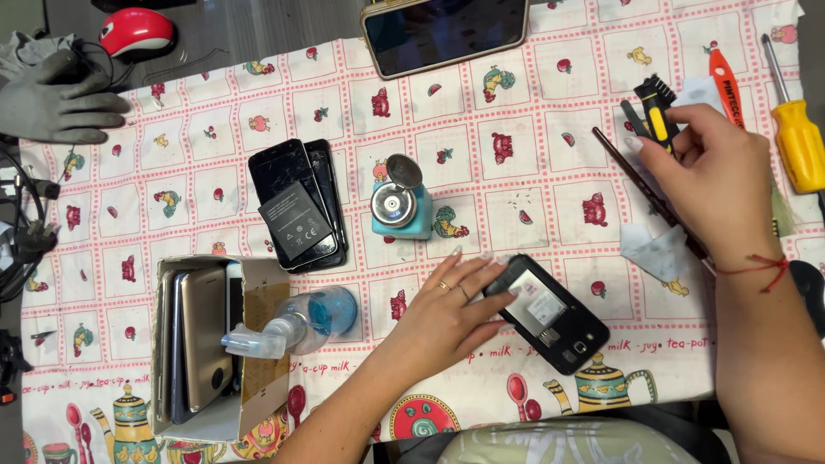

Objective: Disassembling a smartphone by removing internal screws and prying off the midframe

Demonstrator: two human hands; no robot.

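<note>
Left hand (pixel 447 305) pins open-backed phone (pixel 550 314) near cloth edge; right hand (pixel 718 185) apparently pinches brush (pixel 657 112).

Single head-worn view, looking steeply down, close over the patterned tablecloth (pixel 516 129), wearer's forearms entering from below
</note>
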